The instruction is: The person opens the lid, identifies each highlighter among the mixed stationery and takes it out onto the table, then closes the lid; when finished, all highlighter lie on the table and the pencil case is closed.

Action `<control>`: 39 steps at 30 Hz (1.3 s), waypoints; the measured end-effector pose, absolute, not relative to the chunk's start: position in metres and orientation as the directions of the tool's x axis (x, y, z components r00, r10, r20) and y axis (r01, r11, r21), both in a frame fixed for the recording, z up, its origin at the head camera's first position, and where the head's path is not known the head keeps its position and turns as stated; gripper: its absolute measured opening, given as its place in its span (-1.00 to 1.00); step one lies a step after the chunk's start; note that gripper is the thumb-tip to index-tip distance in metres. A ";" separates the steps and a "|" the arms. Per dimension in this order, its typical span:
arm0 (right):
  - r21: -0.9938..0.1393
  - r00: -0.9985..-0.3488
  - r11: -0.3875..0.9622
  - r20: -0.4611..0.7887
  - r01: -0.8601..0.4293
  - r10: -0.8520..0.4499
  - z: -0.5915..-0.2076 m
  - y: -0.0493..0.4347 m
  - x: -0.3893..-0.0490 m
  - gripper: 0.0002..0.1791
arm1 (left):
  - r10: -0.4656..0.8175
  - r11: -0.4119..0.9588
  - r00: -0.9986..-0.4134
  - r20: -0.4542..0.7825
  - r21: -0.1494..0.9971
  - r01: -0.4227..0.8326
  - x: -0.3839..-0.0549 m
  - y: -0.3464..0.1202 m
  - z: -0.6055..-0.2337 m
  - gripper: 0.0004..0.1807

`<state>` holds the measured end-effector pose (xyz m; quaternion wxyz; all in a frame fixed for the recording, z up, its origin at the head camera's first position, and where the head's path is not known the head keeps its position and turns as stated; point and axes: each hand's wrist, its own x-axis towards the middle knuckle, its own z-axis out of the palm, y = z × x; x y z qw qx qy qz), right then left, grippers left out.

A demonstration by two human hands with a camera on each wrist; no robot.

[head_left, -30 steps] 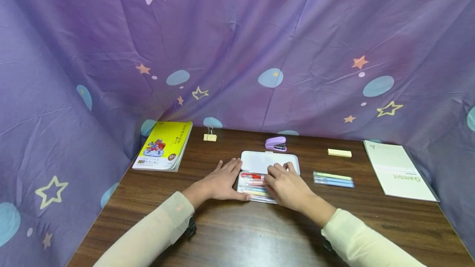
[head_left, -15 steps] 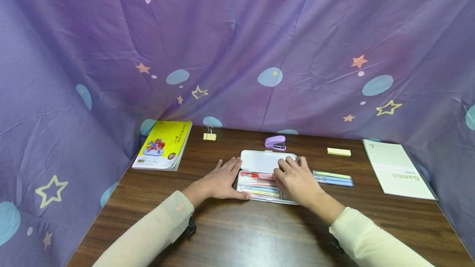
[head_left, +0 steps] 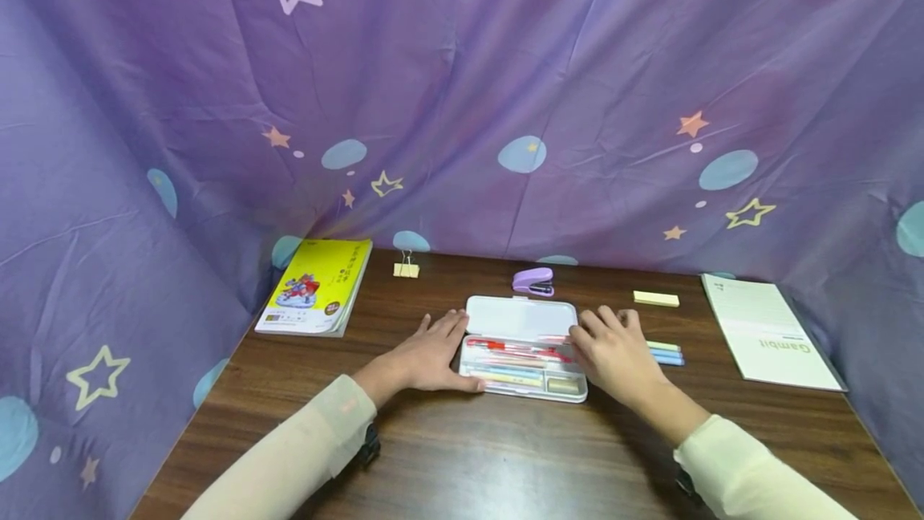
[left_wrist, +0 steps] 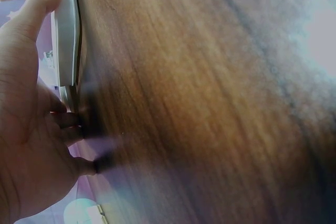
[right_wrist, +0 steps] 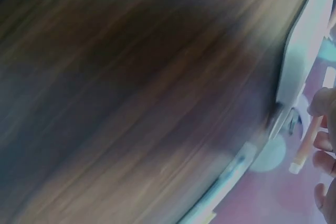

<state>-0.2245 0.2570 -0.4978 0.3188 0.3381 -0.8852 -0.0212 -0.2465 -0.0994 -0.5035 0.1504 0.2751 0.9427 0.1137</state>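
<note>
A white pencil case point(head_left: 521, 319) lies with its lid raised in the head view. Inside it are a red pen point(head_left: 491, 345), several other slim pens or pencils, and a beige block point(head_left: 562, 385) in a small compartment. My left hand point(head_left: 431, 353) rests with extended fingers at the case's left end, its thumb touching the front edge. At the right end, my right hand point(head_left: 618, 353) pinches a slim orange pen-like stick point(right_wrist: 310, 142) with a pale end, clear in the right wrist view. Whether that stick is a pen or a pencil is unclear.
A purple stapler point(head_left: 533, 282) stands behind the case, and a binder clip point(head_left: 407, 270) is to its left. A yellow book point(head_left: 315, 287) lies far left. Rightward are coloured pens point(head_left: 665, 354), a sticky-note pad point(head_left: 656, 298) and a notebook point(head_left: 768, 331). A purple curtain point(head_left: 447, 103) hangs behind.
My right hand has moved right from over the pencil case to its right end, uncovering the beige block and now partly covering the coloured pens. The left hand has stayed in place.
</note>
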 end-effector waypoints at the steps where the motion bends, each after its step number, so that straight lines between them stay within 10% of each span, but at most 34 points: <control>1: 0.253 -0.577 0.776 0.546 -0.578 -0.608 -0.498 0.261 -0.224 -0.69 | 0.553 0.824 -0.803 -0.223 0.295 0.485 -0.246 -0.099 -0.503 0.48; 39: 0.289 -0.657 0.818 0.490 -0.497 -0.572 -0.517 0.361 -0.202 -0.78 | 0.560 0.819 -0.797 -0.227 0.300 0.490 -0.246 -0.099 -0.503 0.48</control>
